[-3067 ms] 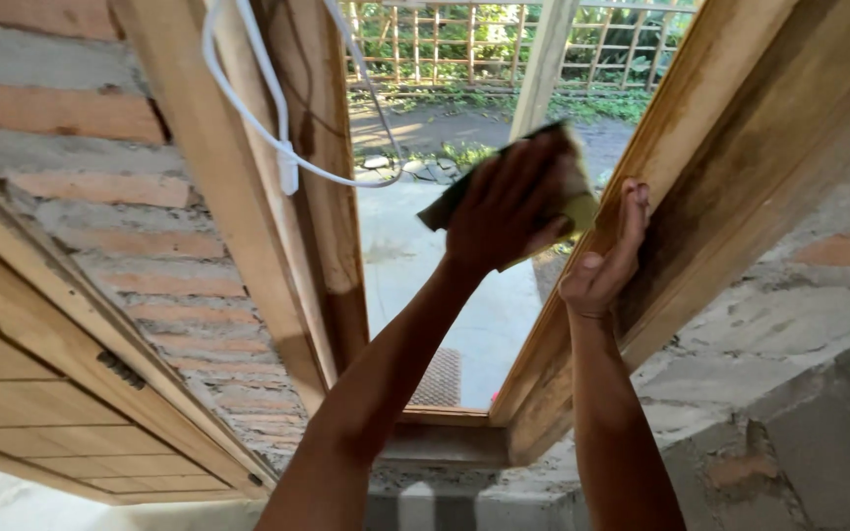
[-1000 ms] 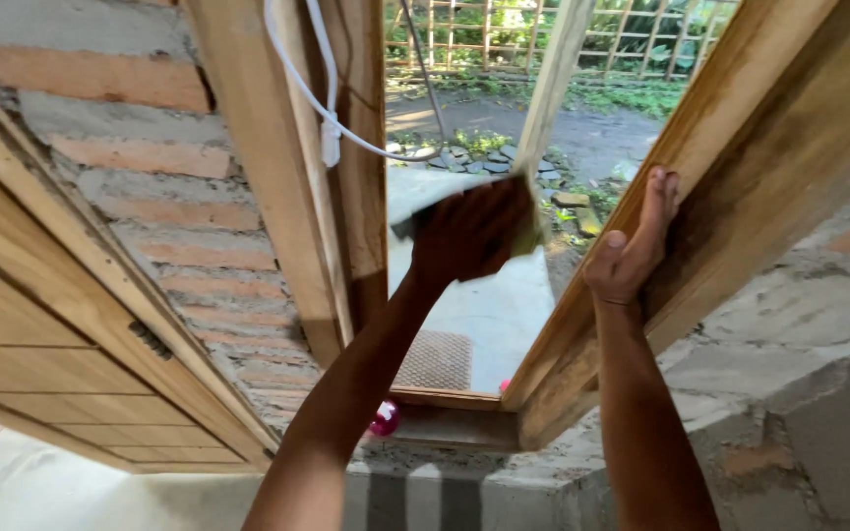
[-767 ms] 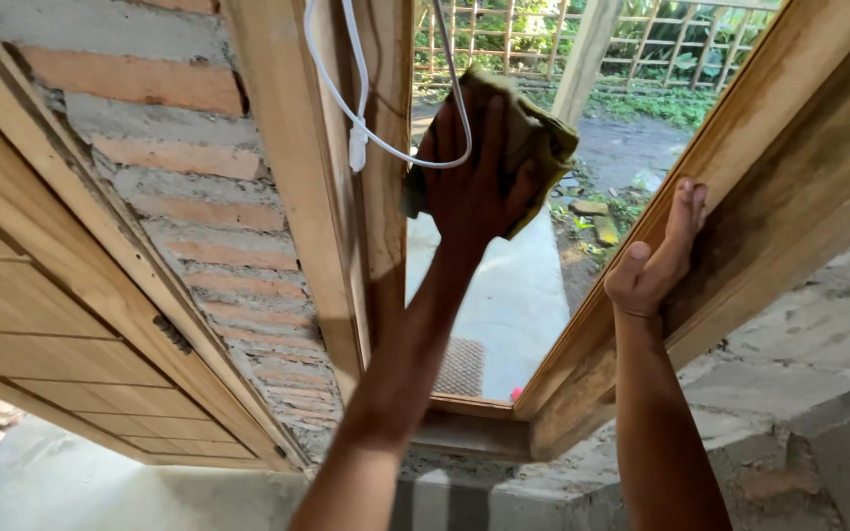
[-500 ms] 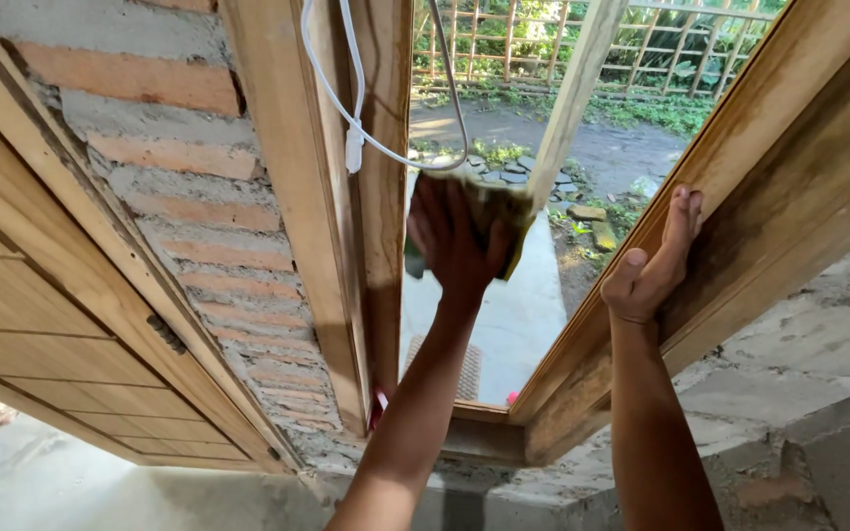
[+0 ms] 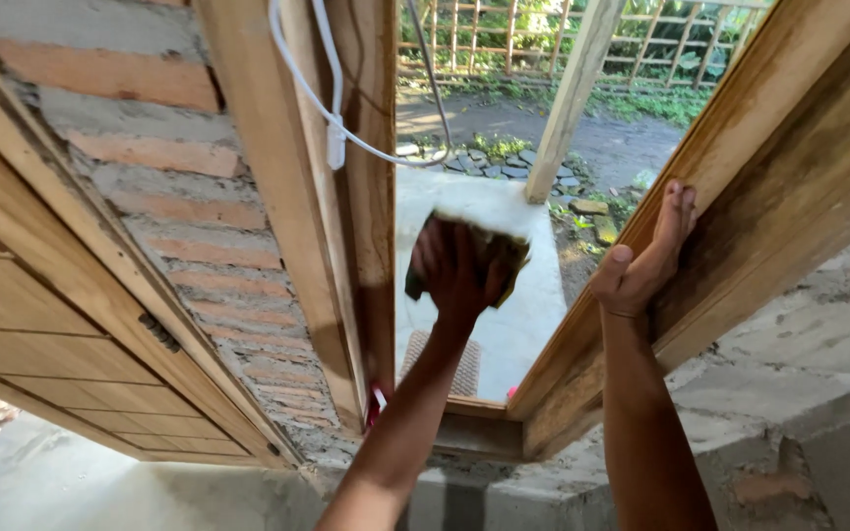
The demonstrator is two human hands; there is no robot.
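My left hand presses a dark green scouring pad against the glass pane of a wooden window, near its left frame post. The fingers are spread over the pad and hide most of it. My right hand rests flat on the slanted right wooden frame, thumb out, holding nothing.
A white cable with a small plug hangs along the left post. A bare brick wall and a panelled wooden door stand to the left. A rough concrete wall lies at the right. Outside are a paved yard, stones and a bamboo fence.
My left hand has swept the pad from the right frame over to the left post and then down the glass. The right hand has stayed on the frame.
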